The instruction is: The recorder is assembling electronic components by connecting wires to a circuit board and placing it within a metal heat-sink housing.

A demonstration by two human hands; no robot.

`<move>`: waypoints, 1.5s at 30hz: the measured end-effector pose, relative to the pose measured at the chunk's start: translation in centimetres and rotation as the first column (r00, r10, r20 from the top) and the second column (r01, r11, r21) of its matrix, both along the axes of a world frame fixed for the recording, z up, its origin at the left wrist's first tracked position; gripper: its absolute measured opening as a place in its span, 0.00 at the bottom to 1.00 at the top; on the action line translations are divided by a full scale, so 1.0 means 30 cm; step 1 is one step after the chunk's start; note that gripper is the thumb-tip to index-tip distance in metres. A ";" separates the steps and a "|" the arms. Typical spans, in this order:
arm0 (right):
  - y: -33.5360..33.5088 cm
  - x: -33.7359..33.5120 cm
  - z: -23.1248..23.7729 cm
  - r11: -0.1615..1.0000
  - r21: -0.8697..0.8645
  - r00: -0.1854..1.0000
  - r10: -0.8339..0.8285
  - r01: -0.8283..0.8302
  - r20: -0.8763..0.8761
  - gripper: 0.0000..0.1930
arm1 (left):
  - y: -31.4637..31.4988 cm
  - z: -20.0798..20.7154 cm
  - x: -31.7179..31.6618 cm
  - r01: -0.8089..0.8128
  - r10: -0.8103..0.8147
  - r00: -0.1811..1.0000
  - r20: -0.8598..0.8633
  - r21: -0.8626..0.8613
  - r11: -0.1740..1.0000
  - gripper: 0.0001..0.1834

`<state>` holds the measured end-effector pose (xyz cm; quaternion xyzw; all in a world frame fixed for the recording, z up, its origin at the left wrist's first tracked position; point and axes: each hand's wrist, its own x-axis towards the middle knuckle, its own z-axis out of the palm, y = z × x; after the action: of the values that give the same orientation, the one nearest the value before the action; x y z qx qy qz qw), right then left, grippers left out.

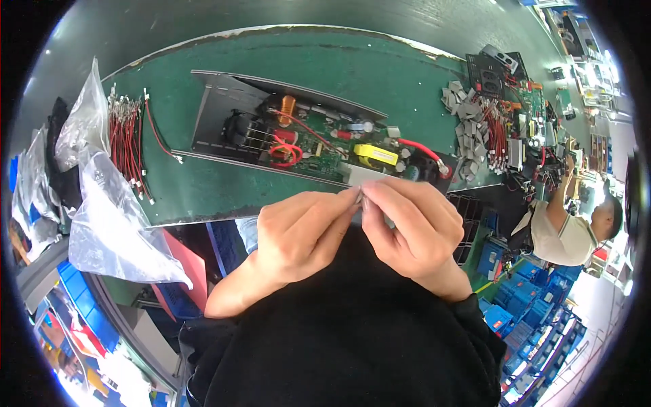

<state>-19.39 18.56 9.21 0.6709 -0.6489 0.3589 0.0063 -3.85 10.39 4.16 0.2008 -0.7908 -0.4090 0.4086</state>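
Just past the table's near edge, my left hand (298,230) and my right hand (417,227) meet fingertip to fingertip. Both are closed in a pinch, and what lies between the fingers is too small and covered to name. Directly beyond the fingertips shows a pale grey flat piece (366,176); whether it is held or lies on the casing, I cannot tell. Behind it rests an open dark metal casing (230,152) with a green circuit board inside. The board carries a yellow-wrapped transformer (376,155), a copper coil (287,108), a black fan (237,127) and a thick red cable (424,149).
On the green table (224,197), red and black wires (125,136) with white connectors lie left, beside clear plastic bags (115,210). Grey pieces (468,129) are heaped right, near more wires and circuit boards (536,115). Another person (569,234) sits farther right, near blue bins (522,298).
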 end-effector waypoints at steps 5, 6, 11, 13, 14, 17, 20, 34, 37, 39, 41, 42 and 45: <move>-0.075 -0.009 0.011 0.990 0.115 0.997 0.082 -0.080 -0.011 0.15 | -0.075 -0.048 0.020 -0.031 0.032 0.999 -0.040 0.025 0.999 0.16; -0.084 -0.009 0.015 0.991 0.122 0.998 0.062 -0.061 -0.007 0.15 | -0.090 -0.054 0.023 -0.034 0.033 0.999 -0.020 -0.054 0.998 0.15; -0.158 -0.005 -0.028 0.986 0.025 0.915 -0.144 0.166 -0.377 0.16 | -0.136 -0.138 0.017 -0.414 0.473 0.881 -0.017 -0.513 0.752 0.13; -0.185 -0.007 -0.062 0.981 0.020 0.888 -0.167 0.194 -0.429 0.13 | -0.170 -0.142 0.034 -0.434 0.531 0.847 0.036 -0.530 0.728 0.14; -0.196 -0.008 -0.067 0.972 0.081 0.857 -0.155 0.223 -0.491 0.12 | -0.176 -0.165 0.046 -0.440 0.519 0.854 0.025 -0.497 0.748 0.13; -0.216 -0.015 -0.082 0.954 0.153 0.813 -0.130 0.259 -0.567 0.09 | -0.180 -0.201 0.061 -0.423 0.462 0.885 -0.056 -0.512 0.748 0.13; -0.228 -0.012 -0.076 0.943 0.187 0.808 -0.121 0.275 -0.576 0.09 | -0.178 -0.213 0.058 -0.448 0.465 0.880 -0.094 -0.488 0.749 0.13; -0.241 0.009 -0.101 0.874 0.317 0.801 -0.125 0.368 -0.585 0.06 | -0.173 -0.230 0.055 -0.450 0.457 0.884 -0.101 -0.452 0.770 0.12; -0.214 0.002 -0.094 0.881 0.299 0.824 -0.157 0.366 -0.545 0.06 | -0.170 -0.211 0.057 -0.446 0.454 0.885 -0.101 -0.462 0.766 0.12; -0.214 -0.005 -0.079 0.880 0.313 0.842 -0.157 0.357 -0.517 0.07 | -0.175 -0.203 0.057 -0.446 0.456 0.884 -0.102 -0.476 0.758 0.12; -0.210 -0.019 -0.074 0.877 0.331 0.859 -0.159 0.349 -0.486 0.08 | -0.181 -0.205 0.053 -0.442 0.456 0.885 -0.098 -0.487 0.753 0.12; -0.199 -0.028 -0.073 0.906 0.275 0.896 -0.199 0.323 -0.396 0.09 | -0.180 -0.210 0.057 -0.449 0.464 0.881 -0.097 -0.485 0.751 0.12; -0.122 -0.085 -0.014 0.903 0.082 0.852 -0.364 0.423 -0.377 0.11 | -0.168 -0.190 0.097 -0.483 0.512 0.854 -0.096 -0.514 0.709 0.10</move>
<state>-21.95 14.89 8.80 0.5748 -0.7879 0.1700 0.1414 -0.93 5.36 -1.54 0.2989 -0.7982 -0.0487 0.5208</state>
